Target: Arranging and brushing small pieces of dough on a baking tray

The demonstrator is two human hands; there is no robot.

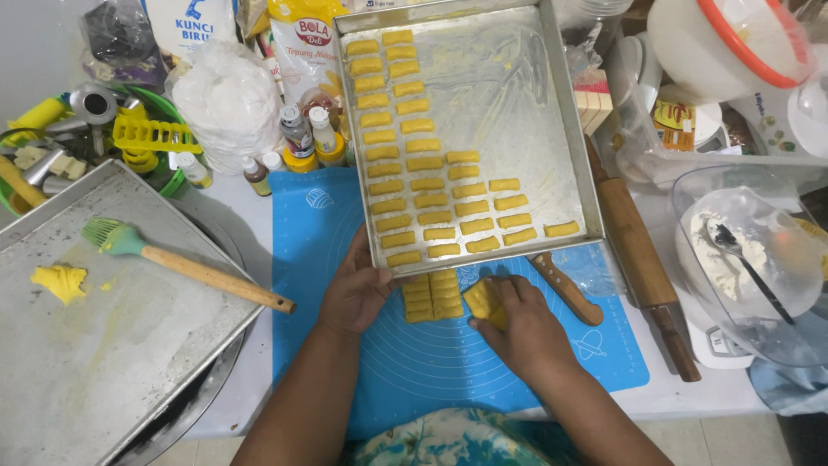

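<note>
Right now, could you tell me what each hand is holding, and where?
The right hand grips a yellow dough piece along its right side. The left hand holds the near edge of the baking tray.

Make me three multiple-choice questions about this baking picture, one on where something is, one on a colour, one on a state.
1. Where does the pastry brush lie?
A. on the flat tray at left
B. in the clear bowl
C. on the blue mat

2. What colour are the brush's bristles?
A. red
B. green
C. white

3. How full is the deep baking tray of dough pieces?
A. packed throughout
B. empty
C. rows on its left and near parts, rest bare

Answers: 1 A, it rests on the grey flat tray. 2 B, the head is green. 3 C, the greased far right of the tray shows bare.
</note>
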